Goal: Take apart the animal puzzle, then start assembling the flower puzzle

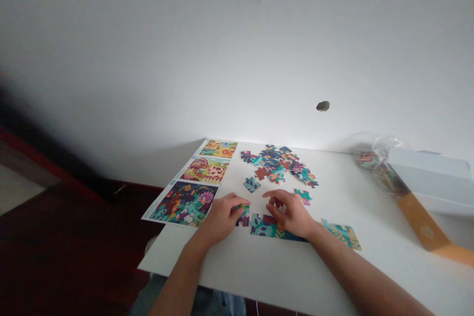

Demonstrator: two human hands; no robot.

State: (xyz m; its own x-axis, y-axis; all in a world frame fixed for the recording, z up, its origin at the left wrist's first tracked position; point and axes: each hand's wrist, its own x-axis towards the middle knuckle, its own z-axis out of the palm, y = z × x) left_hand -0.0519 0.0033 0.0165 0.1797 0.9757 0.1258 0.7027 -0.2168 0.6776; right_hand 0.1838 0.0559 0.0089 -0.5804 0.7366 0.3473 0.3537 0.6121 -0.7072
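Between the thumb and fingers of my left hand (221, 215) is a puzzle piece (243, 217) in purple and green, close to the left end of a joined strip of pieces (264, 226). My right hand (291, 210) hovers over that strip with its fingers bent and apart, nothing visible in them, and it covers part of the strip. A leaf-patterned blue-green piece (252, 184) lies just beyond both hands. Behind the right hand sits a teal and pink piece (304, 196). Yellow-leafed teal pieces (342, 234) rest by the right forearm.
A heap of loose puzzle pieces (277, 162) lies toward the wall. At the left, a printed sheet (187, 202) shows three pictures and overhangs the table edge. On the right stand an open white and orange box (425, 217) and a clear plastic bag (385, 158) with pieces inside.
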